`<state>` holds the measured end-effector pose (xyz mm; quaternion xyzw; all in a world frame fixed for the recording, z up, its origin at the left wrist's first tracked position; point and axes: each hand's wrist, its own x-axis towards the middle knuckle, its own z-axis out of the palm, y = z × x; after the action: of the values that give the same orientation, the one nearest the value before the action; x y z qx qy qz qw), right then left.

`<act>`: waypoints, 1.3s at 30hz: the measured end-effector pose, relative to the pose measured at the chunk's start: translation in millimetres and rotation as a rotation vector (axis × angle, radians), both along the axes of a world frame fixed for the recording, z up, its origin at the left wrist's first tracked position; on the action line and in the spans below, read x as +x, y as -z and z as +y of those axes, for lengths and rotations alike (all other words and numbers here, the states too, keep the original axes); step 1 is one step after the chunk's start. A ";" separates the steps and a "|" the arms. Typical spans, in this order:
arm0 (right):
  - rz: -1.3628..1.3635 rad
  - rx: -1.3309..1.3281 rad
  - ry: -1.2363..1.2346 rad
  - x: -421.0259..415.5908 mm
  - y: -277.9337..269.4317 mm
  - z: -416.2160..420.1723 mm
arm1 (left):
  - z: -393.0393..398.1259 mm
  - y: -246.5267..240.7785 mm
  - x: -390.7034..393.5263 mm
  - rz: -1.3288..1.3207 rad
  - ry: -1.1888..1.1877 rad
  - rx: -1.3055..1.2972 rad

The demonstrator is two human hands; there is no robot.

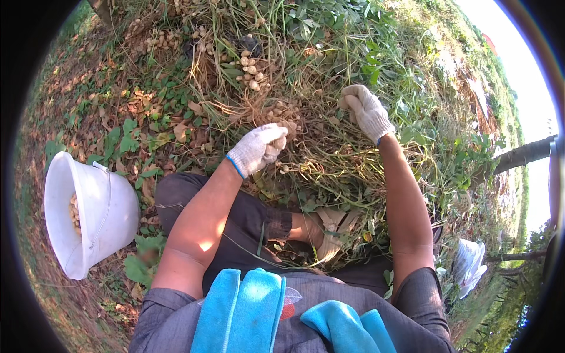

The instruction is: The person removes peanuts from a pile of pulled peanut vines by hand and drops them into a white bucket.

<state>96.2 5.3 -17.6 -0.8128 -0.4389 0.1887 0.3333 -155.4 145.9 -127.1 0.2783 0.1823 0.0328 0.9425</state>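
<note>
My left hand (259,149), in a white knit glove with a blue cuff edge, is curled beside a cluster of peanuts (282,111) on their roots. Its fingertips are soiled, and whether pods lie inside the curl is hard to see. Farther right, my right hand (367,112), gloved alike, hovers over pulled peanut plants (344,172) with bent fingers; its palm side is hidden. Another bunch of pale peanuts (252,70) lies beyond the left hand, among stems and roots.
At left a white bucket (110,207) leans with its mouth outward, some peanuts (74,214) inside. Leafy plants (335,26) are heaped ahead. A white plastic bag (468,267) and a tree trunk (523,156) are at right. A blue towel (240,304) hangs over my chest.
</note>
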 end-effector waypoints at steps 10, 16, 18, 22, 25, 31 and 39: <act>0.467 0.172 0.096 -27.4 4.0 -6.0 | -2.8 -6.6 0.6 -0.001 -0.003 -0.099; -0.021 0.221 0.118 -41.4 12.3 -5.0 | -8.1 -0.4 -1.5 0.019 0.008 -0.120; -0.112 0.349 0.136 -44.2 10.9 -8.7 | -11.9 5.1 3.8 0.011 0.029 -0.099; -0.366 0.253 0.075 -65.0 -5.1 -6.4 | -13.6 3.4 0.4 0.003 0.042 -0.131; -0.536 0.015 -0.171 -115.5 -22.2 6.4 | -15.7 -6.5 -2.7 0.100 -0.039 -0.165; -0.454 -0.011 -0.210 -138.3 -13.1 23.9 | -14.0 -8.0 -0.2 0.047 -0.066 -0.170; -0.626 -0.669 0.234 -42.9 3.2 37.4 | -12.7 3.2 1.6 0.133 -0.010 -0.196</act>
<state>53.2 42.7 -20.7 -0.9374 -0.3389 0.0266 -0.0761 -153.8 133.2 -130.3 0.1856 0.2480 0.0010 0.9508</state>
